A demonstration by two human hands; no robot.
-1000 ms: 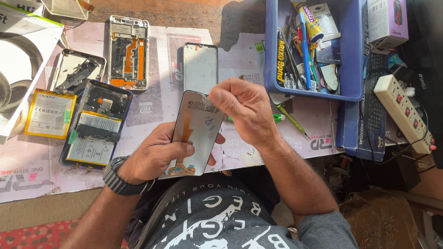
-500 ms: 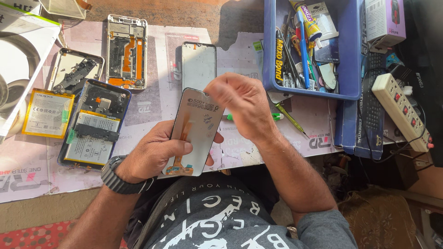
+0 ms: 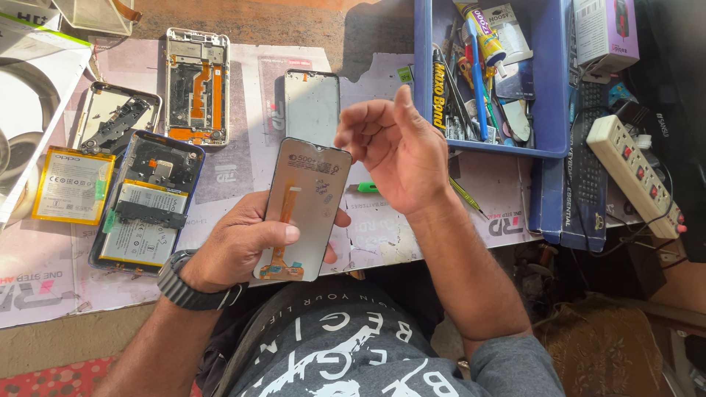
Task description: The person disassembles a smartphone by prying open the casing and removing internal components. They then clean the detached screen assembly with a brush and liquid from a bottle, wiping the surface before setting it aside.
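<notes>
Left hand (image 3: 243, 246) gripped the phone display panel (image 3: 303, 207), back side up. Right hand (image 3: 393, 151) had lifted off its top edge, fingers loosely curled, holding nothing; the panel's back was now exposed.

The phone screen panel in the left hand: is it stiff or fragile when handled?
The phone screen panel looks thin and flat, so probably stiff yet fragile. The left hand holds it by one edge, suggesting low weight. Its orange flex strip probably tears easily.
</notes>
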